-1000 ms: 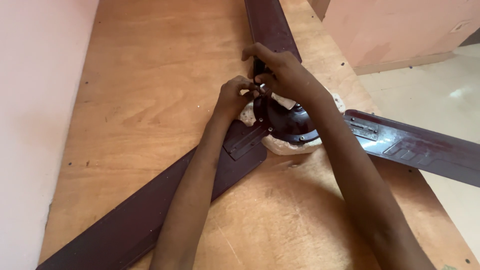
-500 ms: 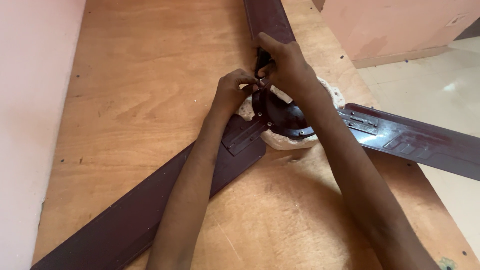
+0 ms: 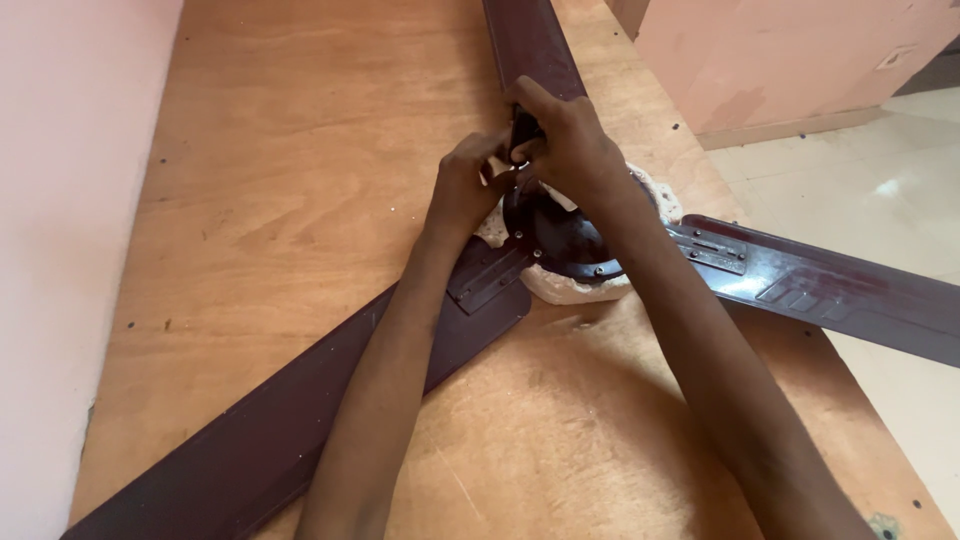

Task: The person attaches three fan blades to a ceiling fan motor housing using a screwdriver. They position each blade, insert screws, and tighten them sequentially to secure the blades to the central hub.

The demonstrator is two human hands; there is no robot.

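Now, ceiling fan [image 3: 565,240]: a dark maroon fan lying flat on the wooden tabletop [image 3: 270,190], its round motor hub in the middle and three blades spreading from it.
Far blade [image 3: 530,45]: runs from the hub straight away to the top edge of the view.
Near-left blade [image 3: 270,420]: the longest in view, it slants from the hub down to the lower left corner; a metal bracket with screws fixes it at the hub end.
Right blade [image 3: 830,290]: reaches past the tabletop edge, over the pale floor [image 3: 900,160].
Pale pad [image 3: 570,288]: a whitish, crumbly-looking support sits under the hub, showing at its near and right sides.
Left hand [image 3: 468,185]: curled at the hub's far-left rim, fingertips pinched narrow on a small part where the far blade joins; what it pinches is too small to tell.
Right hand [image 3: 572,145]: lies over the root of the far blade, fingers bent down and closed around the bracket there, thumb meeting the left hand's fingertips.
Both hands: touching each other at the same joint, forearms crossing over the near-left blade and the hub.
Tabletop: orange-brown plywood with small dark specks and screw heads along its edges.
Left wall [image 3: 60,250]: pink, flush against the tabletop's left edge.
Far wall [image 3: 780,60]: pink too, standing beyond the right corner.
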